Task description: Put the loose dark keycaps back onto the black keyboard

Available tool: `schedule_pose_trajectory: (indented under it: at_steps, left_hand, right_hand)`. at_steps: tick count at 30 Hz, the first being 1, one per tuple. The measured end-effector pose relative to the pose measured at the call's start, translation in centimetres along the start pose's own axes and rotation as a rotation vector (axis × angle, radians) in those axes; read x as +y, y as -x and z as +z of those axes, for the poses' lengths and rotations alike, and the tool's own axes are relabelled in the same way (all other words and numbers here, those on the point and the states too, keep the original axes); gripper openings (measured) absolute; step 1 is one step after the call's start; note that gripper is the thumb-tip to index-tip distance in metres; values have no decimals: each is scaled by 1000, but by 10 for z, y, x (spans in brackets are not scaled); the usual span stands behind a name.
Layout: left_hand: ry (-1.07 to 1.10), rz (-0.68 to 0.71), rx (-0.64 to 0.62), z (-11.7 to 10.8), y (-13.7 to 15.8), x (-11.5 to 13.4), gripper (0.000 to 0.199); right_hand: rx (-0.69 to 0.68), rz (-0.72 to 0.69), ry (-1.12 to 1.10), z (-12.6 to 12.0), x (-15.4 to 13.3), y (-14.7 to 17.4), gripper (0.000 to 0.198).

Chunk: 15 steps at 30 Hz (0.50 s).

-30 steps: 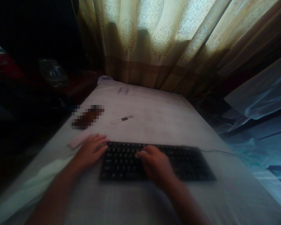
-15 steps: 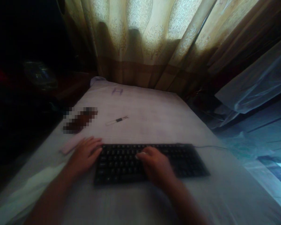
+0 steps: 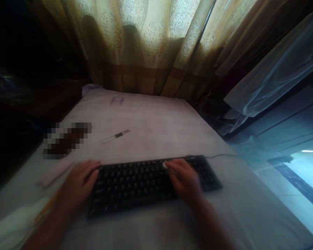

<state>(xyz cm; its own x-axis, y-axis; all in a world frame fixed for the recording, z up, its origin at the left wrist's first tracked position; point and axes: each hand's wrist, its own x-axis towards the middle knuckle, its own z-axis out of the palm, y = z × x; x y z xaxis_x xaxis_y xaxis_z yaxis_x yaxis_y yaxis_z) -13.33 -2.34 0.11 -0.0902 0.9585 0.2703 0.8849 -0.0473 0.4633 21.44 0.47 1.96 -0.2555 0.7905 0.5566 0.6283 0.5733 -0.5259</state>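
Note:
A black keyboard [image 3: 135, 182] lies on the pale cloth-covered surface. My left hand [image 3: 80, 177] rests flat at its left end, fingers stretched out and the thumb side against the keyboard's edge. Over the right part of the keys, my right hand [image 3: 184, 177] is closed in a pinch. A small white tip [image 3: 165, 165] shows at its fingertips, above the upper rows of keys; what kind of thing it is cannot be made out.
Beyond the keyboard lies a thin wire-loop tool with a dark middle block [image 3: 119, 135]. A pixelated brown object [image 3: 67, 140] and a pink bar [image 3: 56, 171] are at left. White cloth [image 3: 13, 218] lies front left. A cable [image 3: 221, 155] runs right; a curtain [image 3: 151, 45] hangs behind.
My right hand has moved right and toward the upper key rows, still pinching the white-tipped thing. The view has turned, so the surroundings appear farther left. My left hand stays at the keyboard's left end.

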Motion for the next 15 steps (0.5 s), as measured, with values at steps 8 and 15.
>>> schedule_pose_trajectory:
  at_steps: [8,15]
  left_hand:
    - [-7,59,62,17,23,-25,37]
    - [15,91,68,26,27,-49,31]
  right_hand:
    - [44,72,-2,2,6,-8,24]
    - [99,59,-14,2,3,-13,29]
